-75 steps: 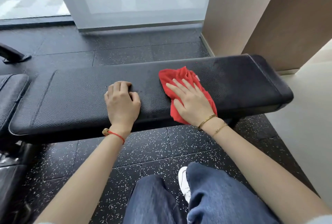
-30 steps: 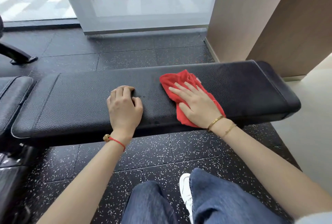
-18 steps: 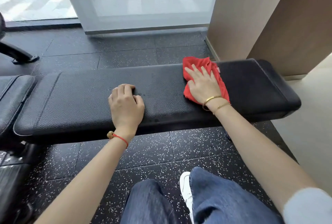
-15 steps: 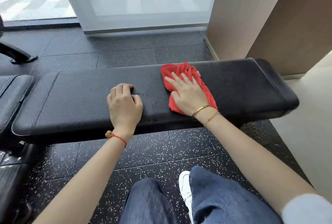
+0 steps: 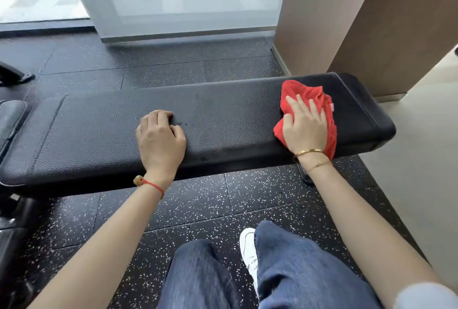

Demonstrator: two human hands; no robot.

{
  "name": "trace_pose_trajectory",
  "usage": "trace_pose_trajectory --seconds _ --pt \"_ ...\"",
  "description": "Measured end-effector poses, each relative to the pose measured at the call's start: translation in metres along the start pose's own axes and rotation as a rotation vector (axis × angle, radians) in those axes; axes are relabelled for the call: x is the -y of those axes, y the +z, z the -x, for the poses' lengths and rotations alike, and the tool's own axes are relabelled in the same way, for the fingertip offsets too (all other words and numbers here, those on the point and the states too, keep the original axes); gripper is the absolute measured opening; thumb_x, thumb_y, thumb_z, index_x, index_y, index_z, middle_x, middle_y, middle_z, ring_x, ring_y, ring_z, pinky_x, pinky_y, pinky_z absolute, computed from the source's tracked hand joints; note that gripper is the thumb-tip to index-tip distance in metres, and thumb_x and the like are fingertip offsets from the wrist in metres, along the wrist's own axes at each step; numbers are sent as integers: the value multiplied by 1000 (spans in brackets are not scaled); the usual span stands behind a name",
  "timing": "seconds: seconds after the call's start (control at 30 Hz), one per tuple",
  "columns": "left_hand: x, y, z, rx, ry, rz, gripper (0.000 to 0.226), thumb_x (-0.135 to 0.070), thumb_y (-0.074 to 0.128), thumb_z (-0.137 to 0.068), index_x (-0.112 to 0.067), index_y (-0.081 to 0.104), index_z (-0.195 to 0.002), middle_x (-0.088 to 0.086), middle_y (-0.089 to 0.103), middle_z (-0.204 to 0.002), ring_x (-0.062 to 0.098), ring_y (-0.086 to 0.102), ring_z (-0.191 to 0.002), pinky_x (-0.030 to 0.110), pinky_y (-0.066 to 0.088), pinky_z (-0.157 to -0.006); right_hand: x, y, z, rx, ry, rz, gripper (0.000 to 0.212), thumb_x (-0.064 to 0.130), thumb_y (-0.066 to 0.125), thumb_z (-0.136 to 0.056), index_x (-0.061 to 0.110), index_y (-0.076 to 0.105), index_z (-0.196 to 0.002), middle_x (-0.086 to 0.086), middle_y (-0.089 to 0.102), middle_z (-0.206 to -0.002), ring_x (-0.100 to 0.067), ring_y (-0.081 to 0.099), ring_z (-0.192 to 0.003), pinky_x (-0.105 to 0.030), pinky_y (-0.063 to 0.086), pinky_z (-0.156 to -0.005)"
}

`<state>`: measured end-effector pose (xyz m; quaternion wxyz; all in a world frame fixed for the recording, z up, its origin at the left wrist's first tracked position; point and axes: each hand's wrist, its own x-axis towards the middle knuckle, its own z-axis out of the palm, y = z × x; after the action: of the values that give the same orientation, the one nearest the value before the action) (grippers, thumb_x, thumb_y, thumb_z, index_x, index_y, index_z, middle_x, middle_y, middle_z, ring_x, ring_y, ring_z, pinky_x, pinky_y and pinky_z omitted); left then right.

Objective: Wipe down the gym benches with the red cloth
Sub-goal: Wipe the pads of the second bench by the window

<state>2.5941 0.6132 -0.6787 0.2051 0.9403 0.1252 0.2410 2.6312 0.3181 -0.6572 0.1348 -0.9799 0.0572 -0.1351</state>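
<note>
From the head view, a long black padded gym bench (image 5: pixel 223 120) runs from nine o'clock to three o'clock across the speckled rubber floor (image 5: pixel 203 204). The right hand (image 5: pixel 306 126) lies flat with fingers spread, pressing the red cloth (image 5: pixel 329 120) onto the bench top near its three o'clock end. The left hand (image 5: pixel 159 139) rests on the pad around the middle, fingers curled under and holding nothing. At nine o'clock a second black pad (image 5: pixel 11 120) sits just beside the bench. Blue jeans (image 5: pixel 292 271) and a white shoe (image 5: pixel 247 246) show at six o'clock.
</note>
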Motion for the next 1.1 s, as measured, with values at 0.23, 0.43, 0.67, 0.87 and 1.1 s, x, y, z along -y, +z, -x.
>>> trace_pose_trajectory --seconds 0.23,0.43,0.67,0.87,1.1 --pt "0 -1 0 1 7 5 27 -16 50 -86 -11 62 -110 9 62 -117 30 50 -115 43 37 -101 20 3 39 35 -346 -52 54 30 35 -87 28 49 -139 4 46 -148 -23 36 -140 -43 20 -119" --pt "1 -4 -1 14 17 14 27 -16 53 -86 -11 62 -110 8 62 -116 30 50 -114 42 37 -99 -40 -15 24 -18 -295 -68 55 28 36 -86 21 51 -138 -1 49 -145 -26 39 -138 -40 25 -117" --pt "-3 -2 1 11 5 -9 26 -17 51 -86 -11 61 -109 8 61 -115 30 49 -113 44 37 -101 -45 -15 -24 72 27 32 50 28 37 -94 29 41 -144 1 33 -156 -27 27 -144 -42 17 -119" --pt "-5 -2 1 13 6 -34 26 -16 51 -86 -10 61 -109 9 61 -115 31 50 -112 44 37 -100 23 7 -32 251 -296 18 55 32 41 -94 35 31 -148 6 23 -159 -24 17 -148 -43 7 -122" --pt "-3 -3 1 15 19 -25 28 -13 53 -86 -9 62 -112 9 62 -119 30 50 -117 44 37 -103 -4 7 -74 269 -304 -17 53 31 42 -96 32 32 -148 5 27 -158 -23 20 -147 -42 9 -121"
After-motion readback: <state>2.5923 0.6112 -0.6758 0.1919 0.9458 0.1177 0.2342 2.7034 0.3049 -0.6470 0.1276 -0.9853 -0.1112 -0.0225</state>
